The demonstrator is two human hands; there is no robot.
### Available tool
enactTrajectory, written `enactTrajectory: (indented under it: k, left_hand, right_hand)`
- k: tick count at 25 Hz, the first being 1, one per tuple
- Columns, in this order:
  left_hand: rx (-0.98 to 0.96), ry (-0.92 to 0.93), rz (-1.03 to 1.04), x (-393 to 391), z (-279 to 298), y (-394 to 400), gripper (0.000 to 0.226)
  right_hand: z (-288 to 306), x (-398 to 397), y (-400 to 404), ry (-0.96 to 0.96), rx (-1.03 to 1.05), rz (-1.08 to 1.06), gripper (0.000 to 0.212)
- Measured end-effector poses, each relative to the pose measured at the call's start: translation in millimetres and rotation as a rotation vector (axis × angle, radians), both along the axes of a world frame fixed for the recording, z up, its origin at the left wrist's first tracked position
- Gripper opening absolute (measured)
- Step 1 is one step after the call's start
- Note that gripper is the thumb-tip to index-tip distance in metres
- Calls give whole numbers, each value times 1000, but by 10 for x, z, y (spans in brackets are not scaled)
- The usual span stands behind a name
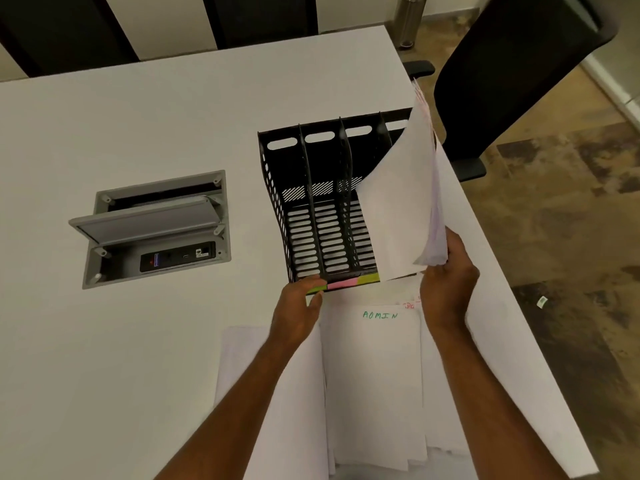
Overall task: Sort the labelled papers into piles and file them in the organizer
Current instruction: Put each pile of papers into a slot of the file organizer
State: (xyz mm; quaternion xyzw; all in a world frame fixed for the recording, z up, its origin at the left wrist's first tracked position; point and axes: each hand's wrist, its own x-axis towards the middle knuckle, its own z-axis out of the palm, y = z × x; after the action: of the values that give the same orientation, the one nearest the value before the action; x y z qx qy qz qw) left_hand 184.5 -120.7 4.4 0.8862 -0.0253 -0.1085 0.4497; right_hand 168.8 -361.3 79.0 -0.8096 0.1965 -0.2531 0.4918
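Note:
A black slotted organizer (311, 202) stands on the white table with its compartments open toward me and coloured labels along its front edge. My left hand (299, 308) grips that front edge at the left corner. My right hand (446, 282) holds a sheaf of white papers (405, 202) upright over the rightmost compartment, bending backward at the top. On the table near me lie piles of paper: one headed "ADMIN" (379, 375) in green, a pile to its left (277, 393) under my forearm, and one with red lettering (408, 304) partly covered.
A grey cable box (152, 230) with its lid raised is set into the white table (138, 116) at the left. A black office chair (512, 71) stands past the right table edge. A metal bin (410, 19) sits on the floor beyond.

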Motion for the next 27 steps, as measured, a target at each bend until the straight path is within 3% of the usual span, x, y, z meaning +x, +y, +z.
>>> enactTrajectory:
  k: [2, 7, 10, 13, 16, 20, 24, 27]
  left_hand:
    - [31, -37, 10, -10, -25, -5, 30]
    - [37, -35, 24, 5, -68, 30, 28]
    - [45, -12, 36, 28, -82, 38, 28]
    - [59, 5, 45, 25, -83, 35, 28]
    - [62, 16, 57, 34, -93, 33, 28]
    - [10, -19, 72, -42, -92, 44, 27]
    - [-112, -31, 301, -394, -156, 343, 25]
    - [28, -31, 503, -898, -329, 776, 23]
  right_hand:
    - [-91, 210, 72, 42, -56, -38, 46]
    - [-381, 556, 209, 152, -243, -62, 49]
    - [-610, 650, 252, 339, -336, -62, 49]
    - [-760, 701, 238, 519, -296, -19, 33]
    - [-814, 711, 168, 463, -294, -33, 27]
    - [-779, 626, 109, 455, -238, 16, 35]
    - [-726, 176, 275, 344, -220, 98, 44]
    - [-829, -544, 577, 319, -159, 214, 43]
